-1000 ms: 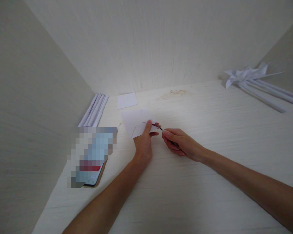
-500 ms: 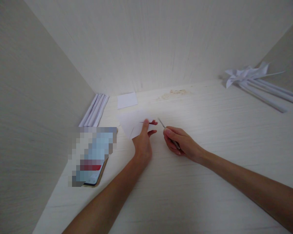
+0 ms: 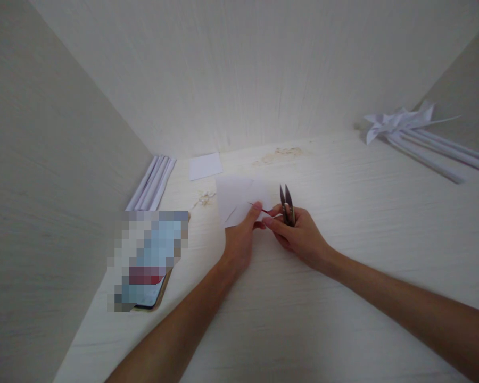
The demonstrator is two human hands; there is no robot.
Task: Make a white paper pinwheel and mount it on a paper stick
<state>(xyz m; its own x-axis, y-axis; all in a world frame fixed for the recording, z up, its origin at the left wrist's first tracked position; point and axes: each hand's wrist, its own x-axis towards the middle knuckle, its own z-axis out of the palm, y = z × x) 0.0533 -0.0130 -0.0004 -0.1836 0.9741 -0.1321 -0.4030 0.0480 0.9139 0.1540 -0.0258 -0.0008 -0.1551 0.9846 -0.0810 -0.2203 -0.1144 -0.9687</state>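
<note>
My left hand (image 3: 243, 229) is closed on a white square of paper (image 3: 235, 197), its thumb pressed on the front face. Slits run in from the paper's corners, and the slit at the right corner gapes beside the thumb. Inside my right hand (image 3: 297, 234) sits a pair of thread snips (image 3: 288, 207), with their two pointed blades upward and apart. The thumb and forefinger of that hand touch the paper's right corner.
A phone (image 3: 155, 255), partly blurred out, lies at the left. Behind it are rolled paper sticks (image 3: 151, 183) and a flat paper square (image 3: 205, 166). Paper pinwheels (image 3: 399, 122) on sticks (image 3: 427, 154) lie at the far right. White walls enclose the table (image 3: 343, 319).
The paper has turned and moved right with my left hand. My right hand has shifted the snips upright in its grip and brought its fingertips to the paper's corner.
</note>
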